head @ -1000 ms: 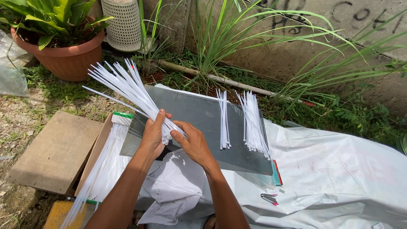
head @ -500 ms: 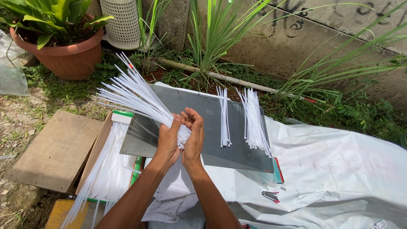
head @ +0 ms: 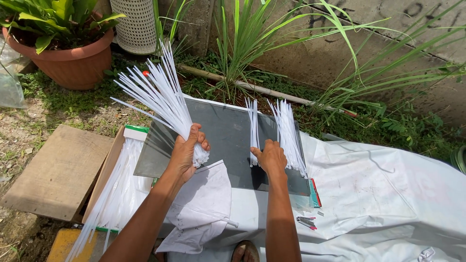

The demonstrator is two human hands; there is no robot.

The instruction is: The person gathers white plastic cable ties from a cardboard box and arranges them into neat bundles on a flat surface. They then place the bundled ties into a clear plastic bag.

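My left hand is closed around the lower end of a thick bundle of white cable ties that fans up and to the left. My right hand rests on a dark glass sheet, fingers touching the bottom ends of a small bunch of white ties lying flat. A second, larger bunch of ties lies just to the right of it on the glass.
A white cloth covers the surface under the glass. An open cardboard box of bagged ties stands at left beside a wooden board. A terracotta plant pot, a white mesh basket, grass and a concrete wall lie behind. Small cutters lie on the cloth.
My right hand has left the held bundle and moved right onto the small bunch on the glass. My left hand keeps the fanned bundle raised.
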